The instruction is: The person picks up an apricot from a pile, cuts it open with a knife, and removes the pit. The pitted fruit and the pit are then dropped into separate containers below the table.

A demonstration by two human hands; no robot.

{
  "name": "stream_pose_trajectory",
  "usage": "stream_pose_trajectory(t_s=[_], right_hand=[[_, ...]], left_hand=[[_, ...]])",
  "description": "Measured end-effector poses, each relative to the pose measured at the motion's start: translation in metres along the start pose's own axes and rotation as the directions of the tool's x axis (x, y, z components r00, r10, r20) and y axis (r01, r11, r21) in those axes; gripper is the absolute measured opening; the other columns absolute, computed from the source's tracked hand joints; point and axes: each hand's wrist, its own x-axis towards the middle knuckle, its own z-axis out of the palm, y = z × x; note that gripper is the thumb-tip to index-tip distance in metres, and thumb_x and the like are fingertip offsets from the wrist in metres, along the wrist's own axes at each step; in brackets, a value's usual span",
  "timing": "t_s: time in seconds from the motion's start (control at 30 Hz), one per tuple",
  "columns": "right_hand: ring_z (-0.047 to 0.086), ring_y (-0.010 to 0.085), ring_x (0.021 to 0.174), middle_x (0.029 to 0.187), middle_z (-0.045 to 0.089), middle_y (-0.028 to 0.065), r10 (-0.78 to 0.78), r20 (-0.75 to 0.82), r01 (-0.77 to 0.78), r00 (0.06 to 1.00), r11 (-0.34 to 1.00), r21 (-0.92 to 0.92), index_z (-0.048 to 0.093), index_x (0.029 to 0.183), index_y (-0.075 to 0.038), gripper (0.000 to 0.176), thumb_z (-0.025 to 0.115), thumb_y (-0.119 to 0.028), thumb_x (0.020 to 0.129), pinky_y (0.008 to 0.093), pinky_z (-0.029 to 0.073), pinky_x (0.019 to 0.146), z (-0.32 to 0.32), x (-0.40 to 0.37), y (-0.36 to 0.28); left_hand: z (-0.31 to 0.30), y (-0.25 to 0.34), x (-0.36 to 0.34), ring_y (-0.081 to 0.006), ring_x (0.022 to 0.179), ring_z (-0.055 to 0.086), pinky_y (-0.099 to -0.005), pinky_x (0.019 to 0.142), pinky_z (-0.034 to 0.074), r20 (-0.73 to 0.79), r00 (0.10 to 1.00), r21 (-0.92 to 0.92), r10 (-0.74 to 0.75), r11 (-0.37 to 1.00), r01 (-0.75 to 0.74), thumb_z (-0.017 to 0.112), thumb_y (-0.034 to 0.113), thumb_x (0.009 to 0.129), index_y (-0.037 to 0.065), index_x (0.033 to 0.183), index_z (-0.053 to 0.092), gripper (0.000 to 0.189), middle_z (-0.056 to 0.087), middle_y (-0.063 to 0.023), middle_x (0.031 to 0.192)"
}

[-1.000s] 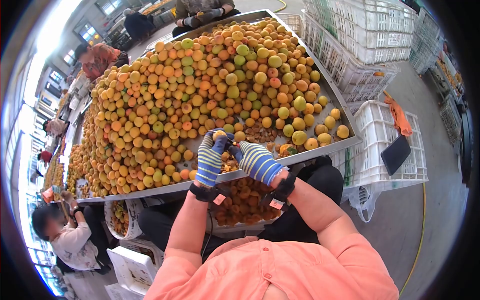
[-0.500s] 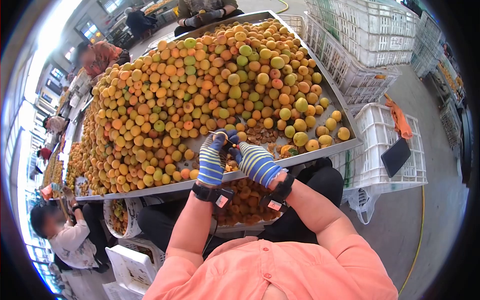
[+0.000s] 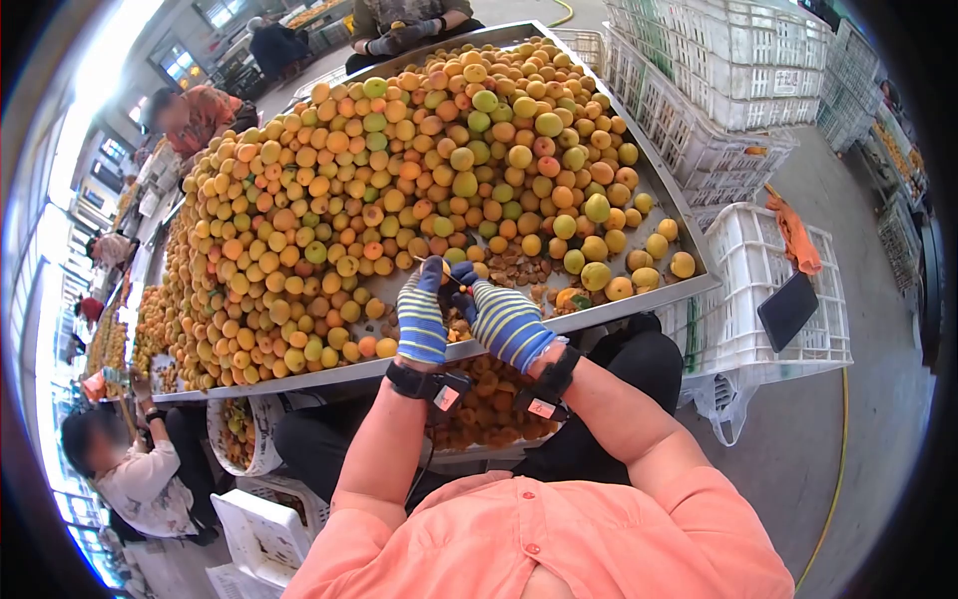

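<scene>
In the head view, the left hand (image 3: 422,317), in a striped glove, is raised just above the near side of the metal worktop (image 3: 599,318), thumb and fingertips pinching a small yellow-orange fruit (image 3: 446,268). The right hand (image 3: 509,321), gloved likewise, meets it from the other side with fingers curled inward; whether it grips anything cannot be told, as the fingers hide the contact. The hands converge at the fingertips, an arrangement that likely steadies the small fruit between them. Both wrists rest low near the rim, which presumably limits reach to the pile (image 3: 329,210) heaped directly beyond. The raised rim appears to retain the loose round fruit. Flattened scraps (image 3: 524,270) lie on the worktop beside the right hand, apparently within short reach. Orange pieces (image 3: 489,399) sit below the near edge, in front of the torso, a position that would suit a short drop. A white crate (image 3: 743,304) stands to the right, supporting an orange cloth (image 3: 795,237) and a dark flat object (image 3: 788,311) at its side
</scene>
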Motion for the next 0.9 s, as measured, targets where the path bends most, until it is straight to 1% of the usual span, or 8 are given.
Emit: stream_pose_trajectory(t_s=[0.2, 0.3, 0.43, 0.57, 0.67, 0.7, 0.77, 0.9], right_hand=[[0.056, 0.0330, 0.055, 0.068, 0.059, 0.0143, 0.012, 0.213, -0.085, 0.977, 0.937, 0.339, 0.059, 0.098, 0.002, 0.030, 0.047, -0.025, 0.095, 0.0399, 0.044, 0.053, 0.012, -0.001, 0.007], [0.052, 0.0224, 0.049, 0.061, 0.053, 0.0082, 0.239, 0.516, -0.541, 0.822, 0.609, 0.580, 0.058, 0.089, 0.002, 0.032, 0.046, -0.027, 0.096, 0.0344, 0.040, 0.044, 0.001, -0.001, -0.007], [0.038, 0.0056, 0.040, 0.053, 0.041, -0.0068, 0.133, 0.745, -0.757, 0.654, 0.125, 0.642, 0.048, 0.067, -0.016, 0.047, 0.042, -0.053, 0.094, 0.0209, 0.026, 0.036, -0.019, -0.008, -0.023], [0.037, 0.0064, 0.039, 0.052, 0.042, -0.0052, 0.226, 0.552, -0.585, 0.803, 0.474, 0.658, 0.048, 0.067, -0.014, 0.047, 0.040, -0.050, 0.096, 0.0218, 0.026, 0.035, -0.008, -0.006, -0.022], [0.050, 0.0160, 0.051, 0.056, 0.050, 0.0054, 0.006, 0.307, -0.118, 0.952, 0.930, 0.348, 0.059, 0.084, -0.001, 0.045, 0.044, -0.042, 0.096, 0.0331, 0.038, 0.046, 0.002, 0.005, 0.006], [0.054, 0.0194, 0.054, 0.058, 0.052, 0.0088, -0.073, 0.266, 0.018, 0.961, 0.978, 0.207, 0.061, 0.090, 0.003, 0.045, 0.047, -0.040, 0.095, 0.0369, 0.042, 0.050, 0.000, 0.007, 0.008], [0.057, 0.0241, 0.058, 0.067, 0.060, 0.0148, 0.134, 0.220, -0.207, 0.966, 0.912, 0.353, 0.062, 0.098, 0.001, 0.036, 0.054, -0.033, 0.093, 0.0370, 0.044, 0.055, -0.005, 0.012, 0.010], [0.061, 0.0234, 0.066, 0.073, 0.063, 0.0161, 0.130, -0.008, -0.113, 0.992, 0.892, 0.437, 0.061, 0.098, 0.000, 0.035, 0.063, -0.033, 0.088, 0.0341, 0.048, 0.063, -0.014, 0.015, 0.008]], left_hand=[[-0.017, 0.001, 0.005, -0.0184, 0.074, 0.064, -0.0295, 0.071, 0.055, 0.036, 0.976, 0.318, 0.215, 0.923, -0.215, 0.060, 0.022, 0.091, -0.003, 0.098, 0.057, 0.027, 0.065, -0.0121, 0.085], [-0.029, -0.001, 0.011, -0.0161, 0.073, 0.064, -0.0263, 0.068, 0.054, 0.045, 0.963, 0.399, 0.264, 0.880, -0.260, 0.060, 0.018, 0.091, -0.003, 0.100, 0.056, 0.023, 0.066, -0.0118, 0.086], [-0.019, 0.008, 0.002, -0.0171, 0.075, 0.065, -0.0275, 0.069, 0.054, 0.124, 0.972, 0.379, 0.198, 0.896, -0.230, 0.059, 0.019, 0.091, -0.003, 0.103, 0.056, 0.025, 0.066, -0.0118, 0.086], [-0.024, 0.009, 0.004, -0.0200, 0.077, 0.064, -0.0311, 0.073, 0.054, 0.123, 0.980, 0.265, 0.155, 0.947, -0.183, 0.060, 0.021, 0.090, -0.003, 0.104, 0.056, 0.028, 0.064, -0.0119, 0.087], [-0.037, 0.006, 0.014, -0.0223, 0.078, 0.063, -0.0356, 0.077, 0.054, 0.022, 0.995, -0.101, 0.099, 0.990, -0.097, 0.059, 0.018, 0.088, -0.001, 0.103, 0.057, 0.025, 0.063, -0.0129, 0.090], [-0.042, 0.008, 0.017, -0.0226, 0.078, 0.063, -0.0359, 0.078, 0.054, -0.041, 0.998, -0.153, 0.043, 0.987, -0.049, 0.060, 0.017, 0.088, -0.001, 0.103, 0.057, 0.024, 0.063, -0.0130, 0.090], [-0.054, 0.013, 0.021, -0.0230, 0.078, 0.063, -0.0365, 0.078, 0.055, -0.165, 0.983, -0.268, -0.081, 0.963, 0.034, 0.060, 0.015, 0.087, -0.001, 0.103, 0.058, 0.022, 0.063, -0.0133, 0.090], [-0.038, 0.011, -0.009, -0.0216, 0.079, 0.062, -0.0342, 0.079, 0.054, -0.030, 0.982, -0.182, -0.186, 0.967, 0.177, 0.060, 0.015, 0.088, 0.000, 0.104, 0.058, 0.022, 0.062, -0.0102, 0.092]])
